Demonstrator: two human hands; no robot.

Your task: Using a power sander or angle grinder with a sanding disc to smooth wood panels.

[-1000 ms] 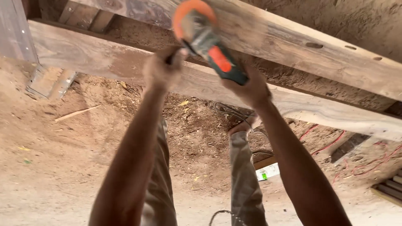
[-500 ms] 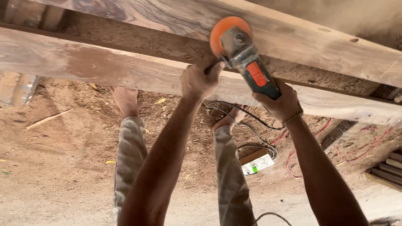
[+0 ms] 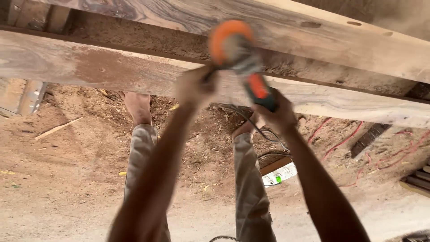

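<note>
Both hands, left (image 3: 193, 86) and right (image 3: 277, 117), grip the grinder (image 3: 239, 58) on the far plank (image 3: 313, 38); beyond it, much plank looks unsanded.

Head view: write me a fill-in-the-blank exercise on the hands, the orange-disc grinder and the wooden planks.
1. The handheld grinder with the round orange disc is gripped by ____ hands.
2. The right hand holds the tool's body; the left hand holds its ____ handle.
3. The orange disc lies against the far, grey-brown wooden plank, which is one of ____ long planks in view.
4. The dirt ground below carries loose ____ wires.

Missing words: two; side; two; red
</note>
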